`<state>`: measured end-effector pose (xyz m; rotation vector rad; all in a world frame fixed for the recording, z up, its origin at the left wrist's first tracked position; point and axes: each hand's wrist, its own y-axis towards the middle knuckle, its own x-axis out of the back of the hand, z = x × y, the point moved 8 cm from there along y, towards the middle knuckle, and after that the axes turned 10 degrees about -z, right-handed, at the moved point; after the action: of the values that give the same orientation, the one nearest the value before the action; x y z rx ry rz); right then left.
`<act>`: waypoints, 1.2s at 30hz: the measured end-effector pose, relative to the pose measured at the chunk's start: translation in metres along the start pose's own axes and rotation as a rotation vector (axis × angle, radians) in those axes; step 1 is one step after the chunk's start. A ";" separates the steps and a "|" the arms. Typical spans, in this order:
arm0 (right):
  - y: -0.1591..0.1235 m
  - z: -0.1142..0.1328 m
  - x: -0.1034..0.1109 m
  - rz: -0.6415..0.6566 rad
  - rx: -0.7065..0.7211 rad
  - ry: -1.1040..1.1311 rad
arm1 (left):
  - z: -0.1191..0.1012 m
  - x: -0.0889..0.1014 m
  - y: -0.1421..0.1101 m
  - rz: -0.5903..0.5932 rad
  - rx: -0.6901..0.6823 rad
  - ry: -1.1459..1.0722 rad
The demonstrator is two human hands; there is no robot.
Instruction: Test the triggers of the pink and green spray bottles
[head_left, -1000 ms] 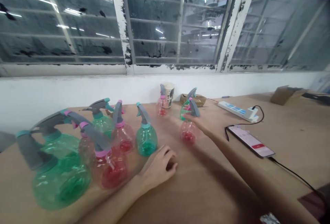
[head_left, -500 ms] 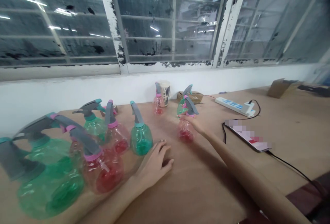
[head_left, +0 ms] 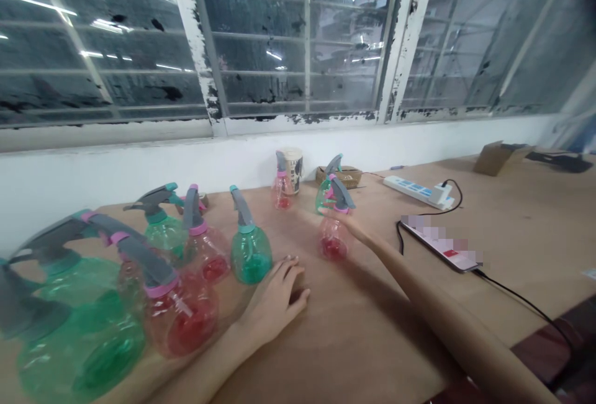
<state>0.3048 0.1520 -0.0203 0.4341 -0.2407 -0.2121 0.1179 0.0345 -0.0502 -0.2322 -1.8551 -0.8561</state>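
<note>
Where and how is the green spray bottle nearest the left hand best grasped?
Probably around the narrow teal collar, from the right: the green bottle stands upright, its round body narrows there, and a red bottle crowds its left.

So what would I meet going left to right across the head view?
Nearest green bottle, nearest red bottle, green bottle by the left hand, printed cup, red bottle at the right hand, power strip, far-right cardboard box.

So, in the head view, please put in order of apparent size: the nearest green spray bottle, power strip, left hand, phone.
1. green spray bottle
2. left hand
Phone and power strip look too alike to rank.
</note>
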 end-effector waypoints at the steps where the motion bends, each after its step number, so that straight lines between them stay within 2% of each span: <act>1: 0.000 0.005 0.002 -0.015 0.009 0.041 | 0.000 0.000 0.000 -0.005 -0.003 -0.003; 6: 0.001 0.028 0.007 -0.023 0.001 0.210 | 0.001 -0.001 0.000 -0.011 -0.002 -0.007; 11: 0.004 0.035 0.011 -0.105 0.021 0.155 | 0.001 -0.001 0.000 0.007 0.003 0.006; 20: -0.005 0.040 0.005 -0.099 0.168 0.156 | -0.001 -0.001 0.000 0.000 -0.012 0.002; 36: -0.017 0.045 0.012 -0.082 0.075 0.095 | 0.003 -0.003 0.000 -0.020 -0.022 0.001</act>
<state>0.3014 0.1167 0.0139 0.5275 -0.1377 -0.2629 0.1171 0.0365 -0.0531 -0.2265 -1.8506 -0.8907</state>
